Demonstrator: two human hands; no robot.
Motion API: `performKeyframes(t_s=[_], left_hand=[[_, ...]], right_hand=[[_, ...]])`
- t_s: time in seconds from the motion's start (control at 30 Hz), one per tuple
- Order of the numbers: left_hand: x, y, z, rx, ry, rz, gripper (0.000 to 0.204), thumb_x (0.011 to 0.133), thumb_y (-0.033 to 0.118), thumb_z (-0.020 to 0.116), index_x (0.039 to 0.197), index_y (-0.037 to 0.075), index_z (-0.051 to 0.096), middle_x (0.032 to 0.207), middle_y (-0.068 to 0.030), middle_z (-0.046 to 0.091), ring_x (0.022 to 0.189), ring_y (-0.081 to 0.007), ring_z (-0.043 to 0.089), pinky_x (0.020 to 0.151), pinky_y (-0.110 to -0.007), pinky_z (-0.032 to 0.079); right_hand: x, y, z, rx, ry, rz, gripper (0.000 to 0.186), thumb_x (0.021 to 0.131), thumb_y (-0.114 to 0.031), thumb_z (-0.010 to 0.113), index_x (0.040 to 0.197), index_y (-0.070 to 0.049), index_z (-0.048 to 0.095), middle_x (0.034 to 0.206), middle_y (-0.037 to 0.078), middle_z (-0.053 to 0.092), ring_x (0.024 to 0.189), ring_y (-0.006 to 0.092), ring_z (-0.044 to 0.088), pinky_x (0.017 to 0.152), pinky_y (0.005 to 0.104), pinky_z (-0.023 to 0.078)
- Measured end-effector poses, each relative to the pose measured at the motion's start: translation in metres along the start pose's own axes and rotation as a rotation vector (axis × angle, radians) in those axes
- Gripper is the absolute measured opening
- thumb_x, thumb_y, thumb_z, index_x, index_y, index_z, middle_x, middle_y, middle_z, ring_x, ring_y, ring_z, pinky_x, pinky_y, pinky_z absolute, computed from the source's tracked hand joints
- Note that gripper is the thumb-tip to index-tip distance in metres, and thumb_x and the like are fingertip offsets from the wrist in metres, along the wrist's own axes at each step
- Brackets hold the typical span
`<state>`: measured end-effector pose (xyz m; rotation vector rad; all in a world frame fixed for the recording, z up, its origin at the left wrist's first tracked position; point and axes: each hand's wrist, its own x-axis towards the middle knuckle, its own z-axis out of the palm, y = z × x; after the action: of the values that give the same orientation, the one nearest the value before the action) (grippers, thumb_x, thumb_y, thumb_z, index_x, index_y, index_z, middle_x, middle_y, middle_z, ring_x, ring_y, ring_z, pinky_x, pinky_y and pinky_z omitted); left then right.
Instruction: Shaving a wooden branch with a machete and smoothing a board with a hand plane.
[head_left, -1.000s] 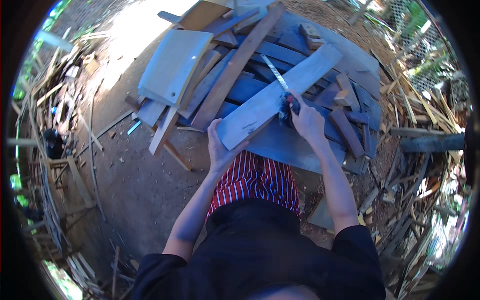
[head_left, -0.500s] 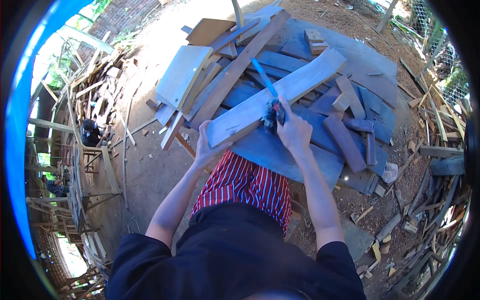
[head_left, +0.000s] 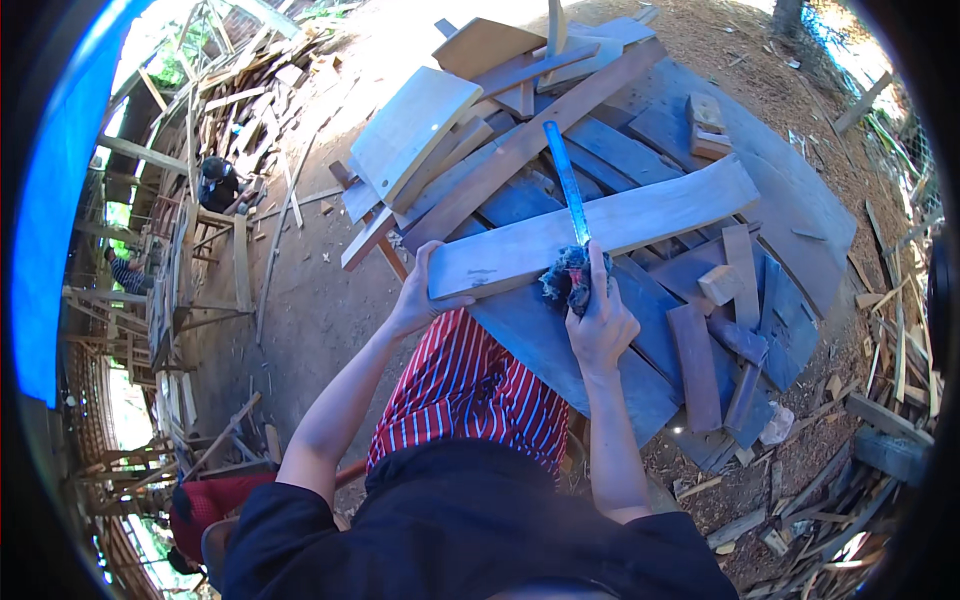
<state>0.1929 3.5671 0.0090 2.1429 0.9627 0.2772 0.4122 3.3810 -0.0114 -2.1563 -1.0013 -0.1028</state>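
At mid-frame, your left fingers (head_left: 425, 262) gripped the pale board (head_left: 640, 216), likely stiff, best held by its edges, while your right fingers (head_left: 598, 268) clasped a strip-like tool (head_left: 567, 180).

Twelve o'clock, by the centre of my feed: one long brown wooden plank (head_left: 500, 166), slanting over flat blue-grey boards (head_left: 540, 332). Toward eleven: one broad, pale, flat wooden panel (head_left: 425, 120). Two: small tan wooden blocks (head_left: 710, 125), stacked. Three: one pale, cube-like wooden block (head_left: 720, 285); just below it, I count one oblong reddish-brown wooden block (head_left: 694, 367). Four: one crumpled whitish lump (head_left: 778, 425), material unclear to me; farther out, a heap of loose scrap timber (head_left: 850, 515). Eight: one person in a red top (head_left: 210, 500), partly hidden. Nine: one bright-blue expanse (head_left: 52, 230) at the rim. Ten: one person in a dark top (head_left: 220, 188), beside timber framing (head_left: 190, 150).
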Motion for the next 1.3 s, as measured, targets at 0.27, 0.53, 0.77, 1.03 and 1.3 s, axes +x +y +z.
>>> performKeyframes(t_s=[0.27, 0.53, 0.77, 1.03, 1.3], left_hand=[[-0.027, -0.008, 0.036, -0.072, 0.200, 0.053, 0.097, 0.067, 0.028, 0.091, 0.137, 0.005, 0.029, 0.123, -0.0181, 0.049, 0.119, -0.0314, 0.052, 0.102, -0.041, 0.043], [-0.022, 0.002, 0.050, -0.185, 0.350, 0.193, 0.093, 0.064, 0.022, 0.091, 0.133, 0.002, 0.032, 0.122, -0.0187, 0.049, 0.112, -0.0334, 0.055, 0.096, -0.041, 0.046], [0.008, -0.015, 0.035, -0.364, 0.176, 0.297, 0.089, 0.066, 0.027, 0.089, 0.131, 0.001, 0.035, 0.114, -0.0169, 0.048, 0.108, -0.0333, 0.055, 0.090, -0.043, 0.046], [0.011, -0.017, 0.036, -0.409, 0.169, 0.254, 0.082, 0.067, 0.022, 0.087, 0.128, -0.001, 0.038, 0.117, -0.0193, 0.045, 0.109, -0.0366, 0.052, 0.093, -0.043, 0.044], [0.002, -0.013, 0.039, -0.373, 0.178, 0.208, 0.086, 0.069, 0.024, 0.088, 0.131, 0.002, 0.033, 0.119, -0.0157, 0.043, 0.114, -0.0310, 0.048, 0.098, -0.042, 0.040]], right_hand=[[0.003, -0.003, 0.011, 0.015, 0.115, -0.018, 0.057, 0.089, -0.021, 0.062, 0.145, -0.022, 0.048, 0.078, 0.008, 0.065, 0.058, 0.0315, 0.063, 0.048, 0.0414, 0.047], [0.003, -0.013, 0.014, -0.131, 0.137, 0.079, 0.051, 0.088, -0.021, 0.064, 0.137, -0.022, 0.051, 0.091, 0.011, 0.069, 0.069, 0.0363, 0.067, 0.057, 0.0466, 0.052], [0.003, -0.039, 0.005, -0.444, -0.027, 0.286, 0.056, 0.087, -0.018, 0.064, 0.139, -0.021, 0.043, 0.111, 0.017, 0.064, 0.082, 0.0409, 0.068, 0.070, 0.0516, 0.054], [-0.035, -0.139, -0.001, -0.348, -0.374, 0.213, 0.066, 0.086, -0.019, 0.063, 0.147, -0.023, 0.039, 0.098, 0.022, 0.067, 0.078, 0.0424, 0.068, 0.068, 0.0513, 0.056], [0.040, -0.062, 0.004, -0.303, -0.262, 0.310, 0.053, 0.084, -0.016, 0.063, 0.136, -0.022, 0.052, 0.085, 0.022, 0.068, 0.075, 0.0416, 0.068, 0.067, 0.0510, 0.056]])
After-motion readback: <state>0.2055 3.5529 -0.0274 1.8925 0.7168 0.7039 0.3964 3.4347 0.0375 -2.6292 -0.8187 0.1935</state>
